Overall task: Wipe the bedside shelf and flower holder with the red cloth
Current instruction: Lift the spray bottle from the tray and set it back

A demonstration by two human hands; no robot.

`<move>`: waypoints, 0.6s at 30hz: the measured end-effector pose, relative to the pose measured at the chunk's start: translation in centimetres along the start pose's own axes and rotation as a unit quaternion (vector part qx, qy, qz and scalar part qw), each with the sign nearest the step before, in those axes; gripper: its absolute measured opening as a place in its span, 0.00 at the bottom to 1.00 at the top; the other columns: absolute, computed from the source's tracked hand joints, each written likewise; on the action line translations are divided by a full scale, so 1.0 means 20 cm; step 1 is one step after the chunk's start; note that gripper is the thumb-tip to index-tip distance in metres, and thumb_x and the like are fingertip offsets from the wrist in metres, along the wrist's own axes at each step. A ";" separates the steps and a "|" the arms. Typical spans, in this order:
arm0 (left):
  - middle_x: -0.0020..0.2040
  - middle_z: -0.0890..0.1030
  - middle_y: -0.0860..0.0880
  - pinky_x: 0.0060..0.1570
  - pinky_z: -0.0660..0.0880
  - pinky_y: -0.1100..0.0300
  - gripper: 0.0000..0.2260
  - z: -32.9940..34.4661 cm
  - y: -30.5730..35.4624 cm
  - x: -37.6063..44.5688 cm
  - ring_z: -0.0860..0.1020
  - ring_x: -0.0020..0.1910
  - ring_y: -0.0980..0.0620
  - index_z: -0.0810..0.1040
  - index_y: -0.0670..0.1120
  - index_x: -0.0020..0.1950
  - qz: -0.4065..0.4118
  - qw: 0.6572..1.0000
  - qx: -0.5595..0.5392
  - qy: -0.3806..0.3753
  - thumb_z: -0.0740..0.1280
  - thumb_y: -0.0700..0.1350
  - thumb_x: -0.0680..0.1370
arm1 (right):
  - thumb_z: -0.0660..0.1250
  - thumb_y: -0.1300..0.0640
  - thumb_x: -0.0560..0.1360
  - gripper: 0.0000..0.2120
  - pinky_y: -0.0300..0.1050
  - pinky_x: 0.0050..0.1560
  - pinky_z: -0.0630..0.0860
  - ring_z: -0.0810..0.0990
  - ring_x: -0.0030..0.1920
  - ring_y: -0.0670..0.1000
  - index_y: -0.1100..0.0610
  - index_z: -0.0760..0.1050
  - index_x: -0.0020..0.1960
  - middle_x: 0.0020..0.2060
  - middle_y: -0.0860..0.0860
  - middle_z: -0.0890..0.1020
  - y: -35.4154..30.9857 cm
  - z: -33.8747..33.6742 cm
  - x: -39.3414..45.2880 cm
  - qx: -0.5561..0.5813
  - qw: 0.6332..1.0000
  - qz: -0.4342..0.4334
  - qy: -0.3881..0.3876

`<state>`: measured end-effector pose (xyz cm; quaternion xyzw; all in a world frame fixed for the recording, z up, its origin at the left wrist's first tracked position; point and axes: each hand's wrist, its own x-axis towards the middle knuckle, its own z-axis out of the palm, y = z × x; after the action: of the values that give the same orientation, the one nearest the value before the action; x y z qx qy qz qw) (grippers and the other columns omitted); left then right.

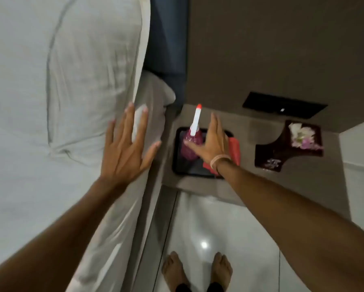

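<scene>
The grey bedside shelf (246, 131) stands to the right of the bed. On it lies a black tray (177, 163) holding a pink spray bottle (189, 150) with a white, red-tipped nozzle. The red cloth (234, 149) lies folded on the tray's right side, partly hidden under my wrist. My right hand (211, 142) hovers open over the tray, between bottle and cloth, fingers spread, holding nothing. The dark flower holder (282, 148) with pale flowers sits further right on the shelf. My left hand (126, 148) rests flat and open on the white bed sheet.
A white pillow (60, 70) and bed (18, 186) fill the left side. A black panel (282, 107) sits on the wall behind the shelf. Glossy white floor tiles (208, 228) lie below the shelf, with my bare feet (195, 268) on them.
</scene>
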<state>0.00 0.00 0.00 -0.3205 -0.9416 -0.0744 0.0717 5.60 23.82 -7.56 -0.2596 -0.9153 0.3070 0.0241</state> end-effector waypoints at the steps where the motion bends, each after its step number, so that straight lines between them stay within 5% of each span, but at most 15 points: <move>1: 0.84 0.51 0.40 0.79 0.53 0.43 0.34 0.01 -0.02 0.05 0.53 0.83 0.43 0.48 0.48 0.84 0.009 1.000 0.003 0.002 0.47 0.65 0.82 | 0.76 0.37 0.67 0.57 0.55 0.77 0.62 0.60 0.79 0.60 0.60 0.47 0.81 0.81 0.60 0.56 -0.05 0.04 0.07 0.046 0.999 -0.004 0.026; 5: 0.84 0.50 0.40 0.80 0.51 0.41 0.34 0.12 -0.04 0.14 0.52 0.83 0.43 0.46 0.49 0.84 0.037 0.999 0.032 -0.005 0.45 0.65 0.83 | 0.69 0.45 0.77 0.33 0.56 0.57 0.79 0.79 0.59 0.60 0.63 0.66 0.73 0.62 0.61 0.77 -0.19 0.13 0.23 0.090 0.990 -0.028 0.108; 9: 0.84 0.53 0.39 0.80 0.53 0.42 0.32 0.21 0.01 0.14 0.54 0.82 0.43 0.47 0.49 0.84 0.053 0.998 0.040 0.012 0.46 0.64 0.83 | 0.66 0.53 0.80 0.12 0.44 0.47 0.79 0.81 0.44 0.53 0.61 0.77 0.56 0.48 0.57 0.84 -0.11 0.09 0.15 0.131 0.970 -0.022 0.202; 11: 0.83 0.56 0.39 0.79 0.55 0.40 0.32 0.24 0.09 0.14 0.57 0.82 0.42 0.51 0.48 0.83 0.059 0.998 0.029 0.007 0.47 0.63 0.84 | 0.65 0.53 0.80 0.09 0.24 0.41 0.71 0.77 0.40 0.46 0.60 0.78 0.51 0.44 0.54 0.84 -0.02 0.03 0.04 0.125 0.963 -0.002 0.238; 12: 0.83 0.56 0.39 0.78 0.56 0.40 0.32 0.27 0.14 0.12 0.58 0.81 0.42 0.52 0.48 0.83 0.062 0.998 0.021 0.002 0.47 0.63 0.83 | 0.65 0.53 0.80 0.10 0.22 0.41 0.68 0.76 0.39 0.47 0.60 0.78 0.49 0.42 0.54 0.83 0.02 -0.01 -0.04 0.110 0.960 0.000 0.256; 18: 0.81 0.60 0.37 0.77 0.57 0.36 0.32 0.47 0.54 0.03 0.64 0.79 0.39 0.58 0.45 0.82 0.129 0.990 -0.010 -0.048 0.50 0.62 0.84 | 0.65 0.52 0.80 0.10 0.30 0.34 0.72 0.73 0.31 0.43 0.59 0.76 0.49 0.35 0.50 0.78 0.44 -0.16 -0.57 0.080 0.952 0.104 0.277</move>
<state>5.35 10.56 -8.01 -0.4429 -0.8941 -0.0585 0.0322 20.07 25.91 -8.67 -0.4250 -0.8129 0.2964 0.2657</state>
